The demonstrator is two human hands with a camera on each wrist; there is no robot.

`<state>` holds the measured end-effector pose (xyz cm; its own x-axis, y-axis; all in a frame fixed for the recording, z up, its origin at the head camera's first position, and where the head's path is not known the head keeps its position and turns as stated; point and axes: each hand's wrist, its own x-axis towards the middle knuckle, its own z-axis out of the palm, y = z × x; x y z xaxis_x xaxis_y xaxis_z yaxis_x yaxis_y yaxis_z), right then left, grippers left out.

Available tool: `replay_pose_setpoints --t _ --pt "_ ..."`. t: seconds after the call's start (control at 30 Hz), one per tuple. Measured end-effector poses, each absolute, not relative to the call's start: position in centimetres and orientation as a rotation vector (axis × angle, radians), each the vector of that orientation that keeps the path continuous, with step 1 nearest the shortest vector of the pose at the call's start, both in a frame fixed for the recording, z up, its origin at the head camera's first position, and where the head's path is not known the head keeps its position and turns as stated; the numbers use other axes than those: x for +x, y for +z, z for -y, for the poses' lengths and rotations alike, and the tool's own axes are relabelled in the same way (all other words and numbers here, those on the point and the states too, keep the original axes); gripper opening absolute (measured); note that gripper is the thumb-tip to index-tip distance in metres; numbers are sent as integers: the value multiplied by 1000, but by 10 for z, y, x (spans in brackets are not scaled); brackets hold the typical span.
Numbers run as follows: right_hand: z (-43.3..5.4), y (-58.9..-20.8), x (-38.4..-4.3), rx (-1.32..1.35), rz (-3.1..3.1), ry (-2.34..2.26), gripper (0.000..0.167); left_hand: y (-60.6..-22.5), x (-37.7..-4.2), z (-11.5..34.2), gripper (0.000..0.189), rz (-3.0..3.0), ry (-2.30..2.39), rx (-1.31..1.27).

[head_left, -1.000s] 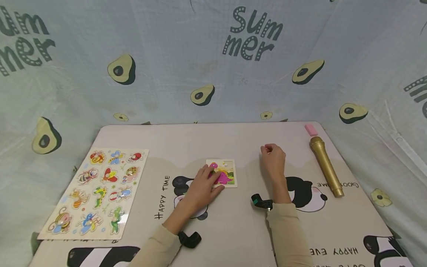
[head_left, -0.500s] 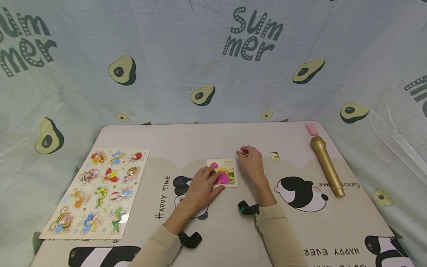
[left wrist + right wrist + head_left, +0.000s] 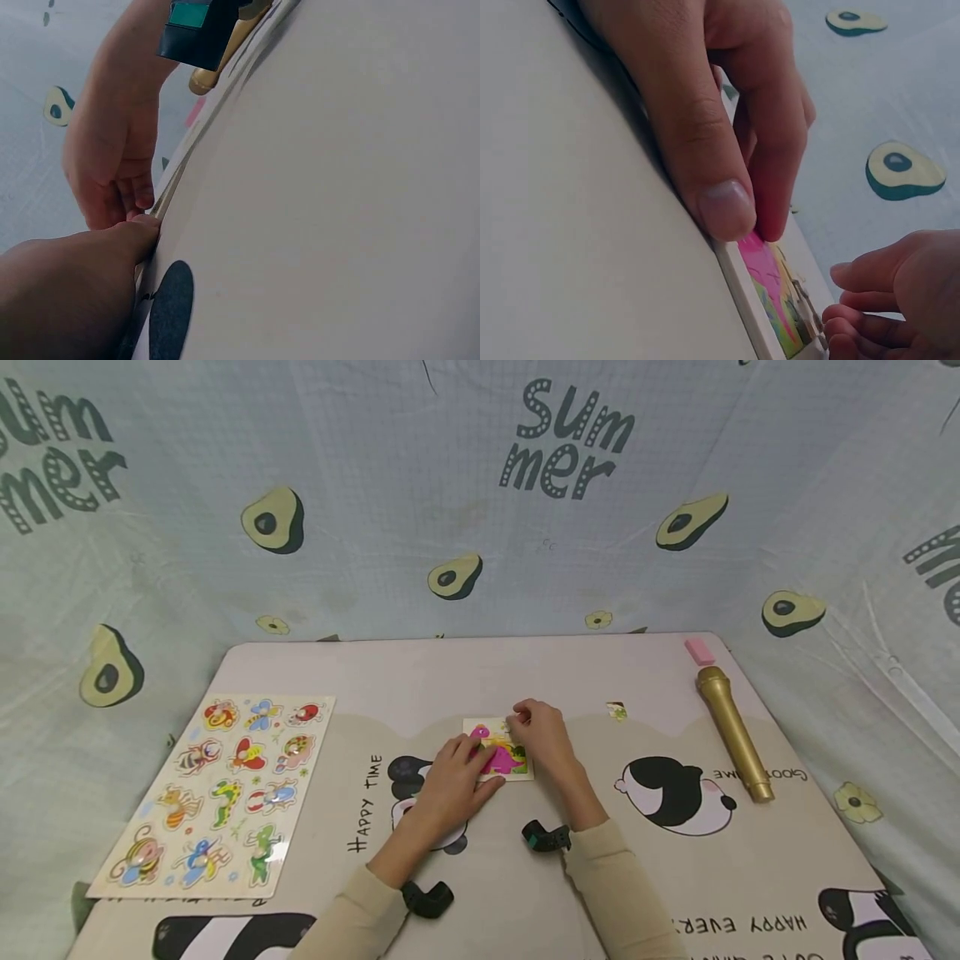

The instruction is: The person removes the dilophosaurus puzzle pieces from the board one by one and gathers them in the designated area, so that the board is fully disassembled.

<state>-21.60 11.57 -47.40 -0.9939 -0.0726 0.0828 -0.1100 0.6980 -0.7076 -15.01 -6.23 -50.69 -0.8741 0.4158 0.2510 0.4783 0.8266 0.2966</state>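
A small square jigsaw puzzle board (image 3: 510,767) with a pink dinosaur picture lies mid-table. My left hand (image 3: 453,782) holds it from the left, fingers over the picture and thumb along the near edge. At the far right corner of the board, my right hand (image 3: 542,732) has its fingertips together over the frame. In the right wrist view, a piece edge (image 3: 804,294) stands up beside the right fingertips (image 3: 837,313); the piece is mostly hidden there. One loose puzzle piece (image 3: 617,711) lies on the table to the right of the board.
A large insect peg puzzle (image 3: 228,793) lies on the left. On the right are a gold microphone (image 3: 735,735) and a pink block (image 3: 700,652). A panda-print cover dresses the table (image 3: 420,685), with an avocado-print curtain (image 3: 360,527) behind.
My right hand has moved left from beside the loose piece to the puzzle board's far right corner, uncovering that piece. The left hand stays on the board.
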Motion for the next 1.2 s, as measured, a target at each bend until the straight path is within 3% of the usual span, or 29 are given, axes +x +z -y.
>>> replay_pose_setpoints --t 1.0,1.2 --pt "-112 -478 -219 291 3046 1155 32 -508 -151 64 56 2780 -545 -704" --pt "-115 -481 -220 307 3023 1224 27 -508 -149 63 57 2802 -542 -700"
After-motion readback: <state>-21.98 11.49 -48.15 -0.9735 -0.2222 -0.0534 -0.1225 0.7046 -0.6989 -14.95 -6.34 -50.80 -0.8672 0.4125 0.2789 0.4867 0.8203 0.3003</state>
